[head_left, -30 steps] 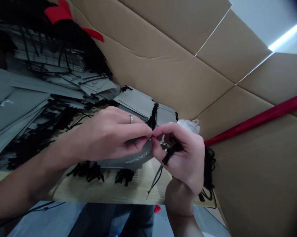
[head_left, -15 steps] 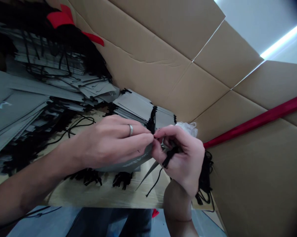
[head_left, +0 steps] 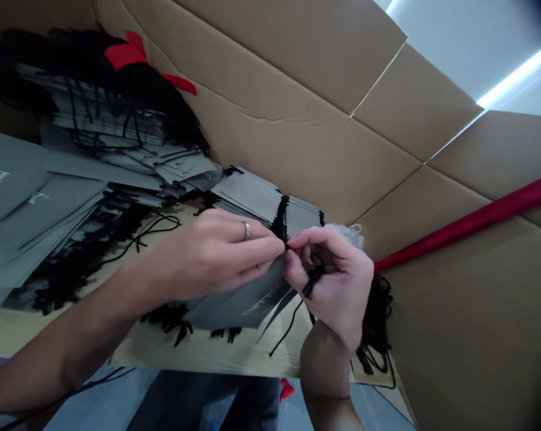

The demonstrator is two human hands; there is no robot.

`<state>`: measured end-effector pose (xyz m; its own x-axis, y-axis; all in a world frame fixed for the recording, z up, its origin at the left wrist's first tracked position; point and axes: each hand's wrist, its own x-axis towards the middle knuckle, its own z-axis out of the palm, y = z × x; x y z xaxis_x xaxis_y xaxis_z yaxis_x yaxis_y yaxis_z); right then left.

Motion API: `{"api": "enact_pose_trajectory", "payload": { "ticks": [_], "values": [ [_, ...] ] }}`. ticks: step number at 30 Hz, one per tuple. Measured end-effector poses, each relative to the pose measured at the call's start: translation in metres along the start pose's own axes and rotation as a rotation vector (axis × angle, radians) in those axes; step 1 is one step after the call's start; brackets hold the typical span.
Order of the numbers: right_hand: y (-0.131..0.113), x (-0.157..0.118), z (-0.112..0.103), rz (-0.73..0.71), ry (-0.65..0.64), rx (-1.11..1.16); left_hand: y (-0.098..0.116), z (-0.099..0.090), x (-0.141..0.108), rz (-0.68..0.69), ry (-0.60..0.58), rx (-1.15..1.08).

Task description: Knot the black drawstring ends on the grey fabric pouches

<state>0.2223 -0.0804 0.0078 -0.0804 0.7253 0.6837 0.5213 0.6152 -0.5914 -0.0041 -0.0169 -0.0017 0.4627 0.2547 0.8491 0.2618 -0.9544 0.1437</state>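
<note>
A grey paper bag (head_left: 238, 308) with pale lettering hangs beneath my hands, tilted over the table. My left hand (head_left: 220, 254), with a ring on one finger, is closed in a pinch, its fingertips meeting those of my right hand (head_left: 337, 281). A tiny bit of black cord (head_left: 287, 246) shows between the fingertips at the bag's upper edge. More black cord (head_left: 314, 280) is tucked in the curled fingers of my right hand, and a loose cord end (head_left: 286, 332) dangles below it. My fingers hide the exact point where cord and bag meet.
Grey bags (head_left: 63, 218) with black cords are piled on the left of the wooden table (head_left: 198, 356). Smaller stacks (head_left: 247, 194) stand behind my hands. A black cord bundle (head_left: 378, 317) lies at right. Cardboard walls (head_left: 297, 108) enclose the back and right, crossed by a red ribbon (head_left: 468, 215).
The view has shifted slightly, so more of the left pile shows. Both hands keep their pinch at the same spot, and the bag beneath has tipped so more of its face is visible.
</note>
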Motion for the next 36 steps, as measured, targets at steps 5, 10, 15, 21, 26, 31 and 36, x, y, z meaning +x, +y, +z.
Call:
{"api": "enact_pose_trajectory", "payload": {
  "ticks": [5, 10, 15, 21, 26, 31, 36],
  "values": [
    [0.002, 0.000, -0.004, -0.040, 0.010, -0.040, 0.008, 0.010, 0.000, 0.084, 0.063, 0.074],
    [0.010, 0.003, -0.003, -0.185, 0.058, 0.011, 0.006, 0.019, 0.008, 0.153, 0.208, 0.054],
    [0.014, 0.009, 0.000, -0.310, 0.140, 0.121, 0.006, 0.016, 0.018, 0.063, 0.226, -0.111],
    [0.012, 0.012, 0.003, -0.334, 0.173, 0.172, 0.004, 0.020, 0.018, 0.001, 0.244, -0.306],
    [0.014, 0.013, 0.007, -0.272, 0.152, 0.243, -0.007, 0.029, 0.018, -0.041, 0.252, -0.585],
    [0.014, 0.012, 0.008, -0.224, 0.170, 0.130, -0.009, 0.026, 0.015, 0.058, 0.276, -0.228],
    [0.011, 0.009, 0.003, -0.289, 0.105, 0.001, -0.002, 0.019, 0.010, 0.191, 0.205, 0.063]
  ]
}}
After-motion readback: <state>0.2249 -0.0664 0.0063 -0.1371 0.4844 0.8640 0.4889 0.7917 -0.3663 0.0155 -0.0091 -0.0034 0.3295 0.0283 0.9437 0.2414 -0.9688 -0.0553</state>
